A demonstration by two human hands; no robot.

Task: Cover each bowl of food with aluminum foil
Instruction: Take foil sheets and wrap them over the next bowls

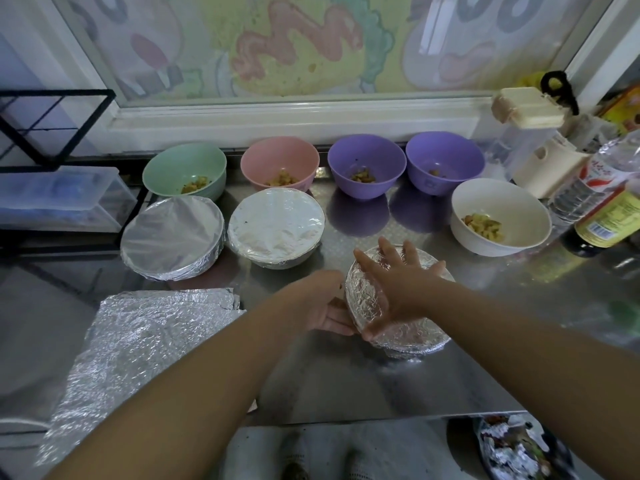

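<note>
A foil-covered bowl [405, 336] stands near the counter's front. My right hand [398, 282] lies flat on its foil top, fingers spread. My left hand [322, 306] cups the bowl's left side. Two more foil-covered bowls [173, 233] [277, 226] stand to the left behind it. Uncovered bowls with food sit in the back row: green [185, 173], pink [280, 164], two purple [367, 164] [445, 162], and a white one [500, 216] at the right. A crinkled foil sheet [138, 358] lies flat at the front left.
The steel counter [502, 341] ends at a front edge near my feet. Bottles [606, 209] and a clear dispenser [530, 147] crowd the back right. A black wire rack with plastic boxes [52, 188] stands at the left. A bin with foil scraps [516, 448] sits below right.
</note>
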